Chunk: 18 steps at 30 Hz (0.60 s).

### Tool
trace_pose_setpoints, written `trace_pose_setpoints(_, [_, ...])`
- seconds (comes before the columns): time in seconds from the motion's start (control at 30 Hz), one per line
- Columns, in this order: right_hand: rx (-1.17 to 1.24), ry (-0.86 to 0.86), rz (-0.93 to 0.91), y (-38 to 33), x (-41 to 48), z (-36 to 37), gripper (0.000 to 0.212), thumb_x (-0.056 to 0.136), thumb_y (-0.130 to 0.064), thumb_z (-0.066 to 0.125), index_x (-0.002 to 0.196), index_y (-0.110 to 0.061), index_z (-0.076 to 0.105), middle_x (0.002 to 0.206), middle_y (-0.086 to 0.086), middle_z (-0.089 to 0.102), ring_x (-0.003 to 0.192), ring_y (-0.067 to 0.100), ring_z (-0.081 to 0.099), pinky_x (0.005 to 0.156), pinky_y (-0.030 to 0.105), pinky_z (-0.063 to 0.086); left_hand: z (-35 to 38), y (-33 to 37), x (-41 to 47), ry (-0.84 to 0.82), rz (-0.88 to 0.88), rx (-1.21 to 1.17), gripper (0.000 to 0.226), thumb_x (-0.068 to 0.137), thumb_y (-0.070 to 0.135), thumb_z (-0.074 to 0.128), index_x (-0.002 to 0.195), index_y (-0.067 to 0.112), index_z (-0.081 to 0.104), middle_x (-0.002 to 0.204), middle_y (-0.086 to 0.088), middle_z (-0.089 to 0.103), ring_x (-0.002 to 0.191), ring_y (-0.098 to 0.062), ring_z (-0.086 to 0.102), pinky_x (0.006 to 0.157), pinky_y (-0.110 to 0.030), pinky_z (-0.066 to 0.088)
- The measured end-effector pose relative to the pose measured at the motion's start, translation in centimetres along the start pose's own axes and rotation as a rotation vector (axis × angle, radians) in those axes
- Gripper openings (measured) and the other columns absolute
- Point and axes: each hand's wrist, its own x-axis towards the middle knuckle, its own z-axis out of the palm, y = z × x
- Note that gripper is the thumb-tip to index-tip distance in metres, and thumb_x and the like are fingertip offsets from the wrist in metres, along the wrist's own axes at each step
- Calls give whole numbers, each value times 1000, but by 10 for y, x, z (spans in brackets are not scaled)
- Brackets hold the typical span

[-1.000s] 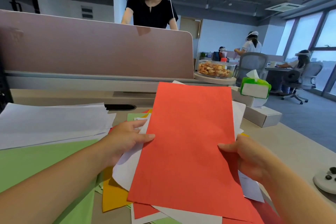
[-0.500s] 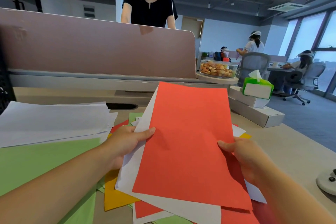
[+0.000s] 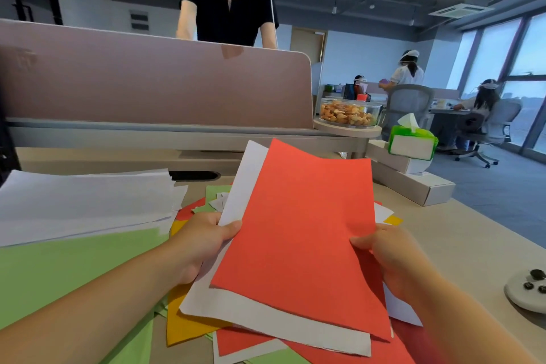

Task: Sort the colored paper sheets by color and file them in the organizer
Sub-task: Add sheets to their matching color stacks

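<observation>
A red sheet (image 3: 298, 233) lies on top of a white sheet (image 3: 245, 183), both lifted above the desk. My left hand (image 3: 201, 242) pinches their left edge, thumb on the red sheet. My right hand (image 3: 393, 257) grips the red sheet's right edge. Under them lies a mixed pile: an orange sheet (image 3: 183, 325), more red sheets (image 3: 236, 343), white and green scraps. A stack of white paper (image 3: 82, 201) and a large green sheet (image 3: 68, 269) lie at the left. No organizer shows in view.
A pink desk divider (image 3: 147, 83) stands behind the papers, with a person in black beyond it. At the right are a bowl of nuts (image 3: 348, 112), a green tissue pack (image 3: 412, 143) on white boxes (image 3: 413, 186), and a round white device (image 3: 529, 292).
The white sheet has slid out further to the left and below from under the red sheet. Both hands have lifted the two sheets slightly higher, and the red sheet's top edge now curls.
</observation>
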Motion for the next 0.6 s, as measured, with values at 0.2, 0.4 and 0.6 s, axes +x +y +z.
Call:
trace_pose_setpoints(0.2, [-31,77,-119,-24,-24,0,23,75,16,54,82,0,69,78,18,68,69,27,60,72,38,48,-1,35,-15,-44,20,-23,21,97,18,54,114,10,63,98,-10,74,89,-28,71,79,-41,56])
trace_pose_setpoints(0.4, [-56,81,-183,-73,-58,-3,25,77,16,54,85,-3,69,80,16,69,69,28,62,73,39,52,-21,81,-46,-35,141,89,15,91,14,62,105,10,68,95,-10,74,88,-31,70,88,-48,53])
trace_pose_setpoints(0.6, [-16,-49,-66,-87,-88,29,18,84,10,51,94,0,62,87,19,61,71,28,58,74,40,51,-67,87,-86,49,206,112,13,91,8,61,102,8,68,99,-13,73,91,-32,69,90,-49,53])
